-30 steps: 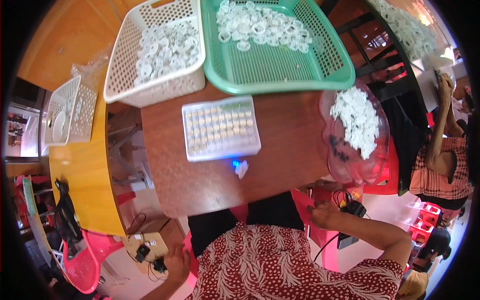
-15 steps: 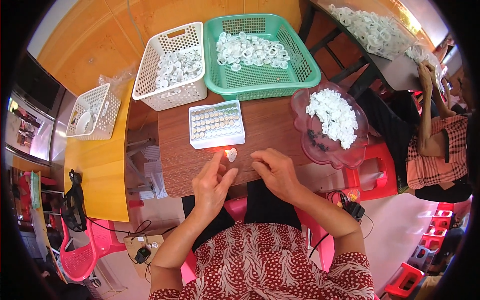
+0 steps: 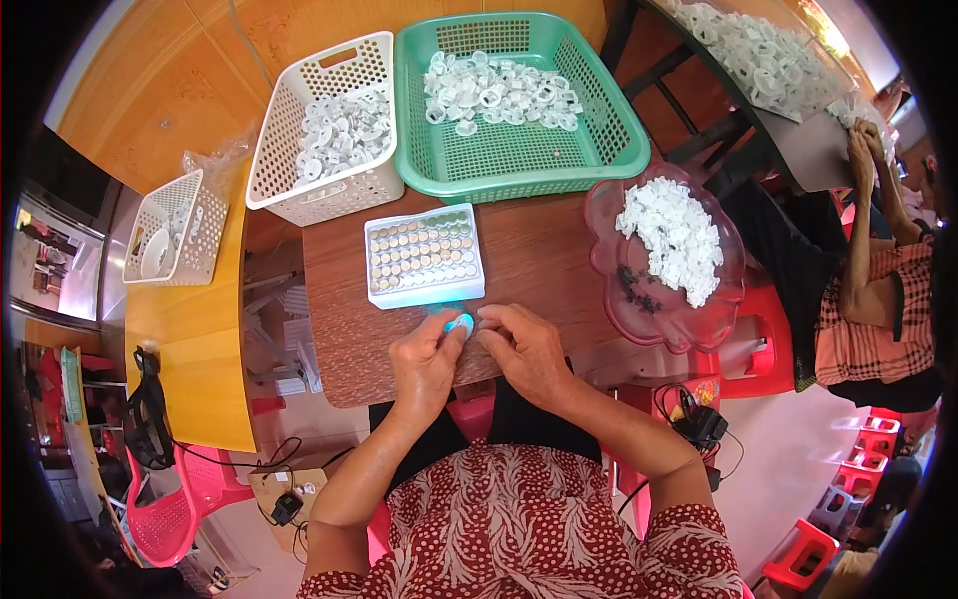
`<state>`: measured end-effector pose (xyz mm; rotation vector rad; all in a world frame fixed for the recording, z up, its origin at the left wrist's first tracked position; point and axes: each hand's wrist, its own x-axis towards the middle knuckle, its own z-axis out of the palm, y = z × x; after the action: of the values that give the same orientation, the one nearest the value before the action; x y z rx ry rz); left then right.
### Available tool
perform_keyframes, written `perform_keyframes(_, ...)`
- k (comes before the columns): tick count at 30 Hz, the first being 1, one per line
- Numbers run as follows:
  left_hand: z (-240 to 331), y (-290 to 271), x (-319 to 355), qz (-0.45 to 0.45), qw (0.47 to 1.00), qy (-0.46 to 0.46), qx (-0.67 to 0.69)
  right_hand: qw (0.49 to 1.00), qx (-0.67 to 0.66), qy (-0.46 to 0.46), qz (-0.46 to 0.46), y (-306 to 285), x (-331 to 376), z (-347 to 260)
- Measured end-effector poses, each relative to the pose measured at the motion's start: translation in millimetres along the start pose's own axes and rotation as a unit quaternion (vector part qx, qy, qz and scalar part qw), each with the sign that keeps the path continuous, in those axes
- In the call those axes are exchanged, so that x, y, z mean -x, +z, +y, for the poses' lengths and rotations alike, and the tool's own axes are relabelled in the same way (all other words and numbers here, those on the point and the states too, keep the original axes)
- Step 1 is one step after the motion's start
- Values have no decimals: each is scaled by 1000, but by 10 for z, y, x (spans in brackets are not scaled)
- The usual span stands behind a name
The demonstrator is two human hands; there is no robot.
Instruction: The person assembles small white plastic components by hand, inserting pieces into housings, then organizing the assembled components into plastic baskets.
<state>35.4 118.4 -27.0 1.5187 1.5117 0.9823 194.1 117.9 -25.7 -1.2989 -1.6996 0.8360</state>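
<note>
My left hand (image 3: 424, 361) and my right hand (image 3: 524, 349) meet over the near edge of a small brown table (image 3: 539, 250). Together their fingertips pinch a small white part (image 3: 459, 323) that glows blue. Just beyond my hands lies a flat white tray (image 3: 424, 256) filled with rows of small round button cells. A pink translucent bowl (image 3: 639, 299) heaped with white plastic parts stands to the right of my right hand.
A green basket (image 3: 519, 165) and a white basket (image 3: 299, 190) with white ring-shaped parts stand at the table's far side. A smaller white basket (image 3: 175, 240) rests on the yellow table at left. Another person sits at right, by a red stool.
Both my hands have come up from below the table edge to its front. They now hold the small glowing part, which lay on the table before.
</note>
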Motion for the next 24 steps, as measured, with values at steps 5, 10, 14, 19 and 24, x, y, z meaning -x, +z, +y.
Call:
perform_keyframes(5, 301, -173, 276, -20, 972, -92, 214, 971, -213, 109, -26, 1, 137, -160)
perform_keyframes(10, 351, -269, 380, -91, 923, -131, 349, 957, -264, 114, -32, -95, 218, -390)
perform_keyframes(14, 288, -357, 425, -144, 869, -159, 447, 978, -199, 65, -13, -108, 228, -523)
perform_keyframes(19, 317, -394, 502, -175, 788, -202, 555, 990, -49, -128, 13, -125, 232, -496)
perform_keyframes(24, 308, -403, 562, -165, 797, -191, 549, 982, 17, -189, 16, -102, 262, -622)
